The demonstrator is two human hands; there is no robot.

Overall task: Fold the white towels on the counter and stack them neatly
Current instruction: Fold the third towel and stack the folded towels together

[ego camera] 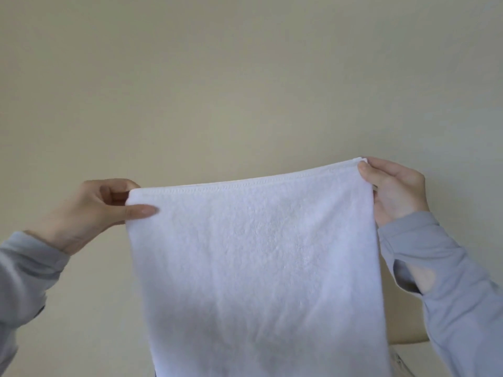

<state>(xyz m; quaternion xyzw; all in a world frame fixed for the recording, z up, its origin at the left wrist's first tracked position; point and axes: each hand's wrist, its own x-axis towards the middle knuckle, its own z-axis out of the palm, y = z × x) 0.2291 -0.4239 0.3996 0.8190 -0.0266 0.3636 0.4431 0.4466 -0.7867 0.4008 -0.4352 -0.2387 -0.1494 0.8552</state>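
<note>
A white towel (258, 268) hangs in the air in front of me, stretched flat between both hands, its hemmed top edge level and its lower part running out of the frame's bottom. My left hand (92, 210) pinches the top left corner, thumb in front and fingers behind. My right hand (392, 189) grips the top right corner, where two layers of cloth meet. Both arms wear light grey sleeves. The counter and any other towels are hidden behind the towel or out of view.
A plain cream wall (245, 77) fills the background. At the lower right, a pale ledge or counter edge (408, 345) shows beside the towel.
</note>
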